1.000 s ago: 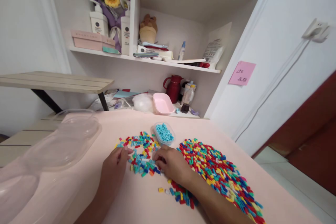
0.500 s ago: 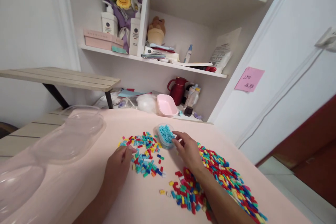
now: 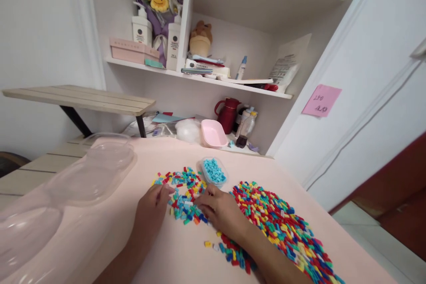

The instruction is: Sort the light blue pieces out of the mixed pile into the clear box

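Observation:
My left hand (image 3: 155, 199) rests at the left edge of a small pile of mixed toy bricks (image 3: 186, 177). Its fingers are curled together, and whatever they hold is hidden. At the right side of the same pile is my right hand (image 3: 216, 208), bent downward with fingertips drawn together among the bricks; I cannot make out anything between them. Just beyond it stands a small clear container (image 3: 226, 173) filled with light blue bricks (image 3: 214, 170). A larger pile of multicoloured bricks (image 3: 279, 217) spreads under and right of my right forearm.
A clear plastic tray (image 3: 89, 182) with rounded compartments lies on the left of the pink tabletop (image 3: 173, 253). At the back are a pink tub (image 3: 213, 133), a dark red jug (image 3: 228, 114) and bottles (image 3: 245, 129). A slatted wooden stand (image 3: 83, 97) rises at the back left.
My right hand has moved from the rim of the clear container down and left to the small brick pile. My left hand stays nearly in place. The view has shifted slightly.

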`<state>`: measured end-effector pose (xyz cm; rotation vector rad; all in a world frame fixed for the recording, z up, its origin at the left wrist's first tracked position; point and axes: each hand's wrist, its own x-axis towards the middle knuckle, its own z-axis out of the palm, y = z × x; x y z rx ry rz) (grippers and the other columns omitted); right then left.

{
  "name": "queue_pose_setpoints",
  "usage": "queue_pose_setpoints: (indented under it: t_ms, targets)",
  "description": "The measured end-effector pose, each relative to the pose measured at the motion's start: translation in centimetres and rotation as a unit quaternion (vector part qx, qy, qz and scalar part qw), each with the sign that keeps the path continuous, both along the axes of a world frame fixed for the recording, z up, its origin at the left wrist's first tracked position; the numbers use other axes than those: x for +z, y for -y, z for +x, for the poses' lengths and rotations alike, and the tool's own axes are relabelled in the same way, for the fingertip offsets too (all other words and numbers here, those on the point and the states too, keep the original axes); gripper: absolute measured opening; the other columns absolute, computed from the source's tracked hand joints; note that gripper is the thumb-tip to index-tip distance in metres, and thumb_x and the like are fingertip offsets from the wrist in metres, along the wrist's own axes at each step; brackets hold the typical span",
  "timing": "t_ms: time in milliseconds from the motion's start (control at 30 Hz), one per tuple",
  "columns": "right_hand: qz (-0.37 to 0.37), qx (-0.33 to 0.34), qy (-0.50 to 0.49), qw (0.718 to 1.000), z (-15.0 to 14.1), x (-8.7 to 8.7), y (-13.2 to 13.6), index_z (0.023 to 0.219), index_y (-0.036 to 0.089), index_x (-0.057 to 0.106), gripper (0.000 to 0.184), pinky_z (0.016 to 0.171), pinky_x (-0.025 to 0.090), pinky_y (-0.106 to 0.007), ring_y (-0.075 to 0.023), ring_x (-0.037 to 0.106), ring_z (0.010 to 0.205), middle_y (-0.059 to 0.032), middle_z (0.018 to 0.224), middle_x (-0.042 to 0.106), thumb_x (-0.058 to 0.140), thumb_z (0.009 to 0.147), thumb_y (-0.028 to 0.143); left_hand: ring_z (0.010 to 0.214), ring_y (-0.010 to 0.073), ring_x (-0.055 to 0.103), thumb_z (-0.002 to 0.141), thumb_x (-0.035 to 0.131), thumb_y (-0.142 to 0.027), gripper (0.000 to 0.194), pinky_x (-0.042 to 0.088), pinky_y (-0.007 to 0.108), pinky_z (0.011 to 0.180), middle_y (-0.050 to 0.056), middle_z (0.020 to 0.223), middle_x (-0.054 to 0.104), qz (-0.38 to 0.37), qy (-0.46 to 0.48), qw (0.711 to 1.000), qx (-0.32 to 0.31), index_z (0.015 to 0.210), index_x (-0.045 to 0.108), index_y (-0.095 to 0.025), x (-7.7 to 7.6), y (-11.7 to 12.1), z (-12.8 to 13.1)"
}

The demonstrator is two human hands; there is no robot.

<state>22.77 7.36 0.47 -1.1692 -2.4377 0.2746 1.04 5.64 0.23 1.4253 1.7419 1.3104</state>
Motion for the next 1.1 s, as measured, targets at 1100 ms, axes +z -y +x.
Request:
queue_pose_setpoints:
  t_ms: [1100]
  targets:
    - [0.037,-0.134,-0.250,0.958,3.6,2.5,-1.9,0.100,0.022,0.069,0.023,0.059,0.048,-0.025,-0.0130,0.058,0.061,-0.0040,0.087,0.064,0.049,0.091,0.029,0.079,0.0228,0.067,0.080,0.043,-0.051,0.038,0.048,0.030,0.073,0.002,0.074,0.071,-0.030,0.000,1.000,0.000,0.080,0.069,-0.023,-0.2,0.0,-0.2]
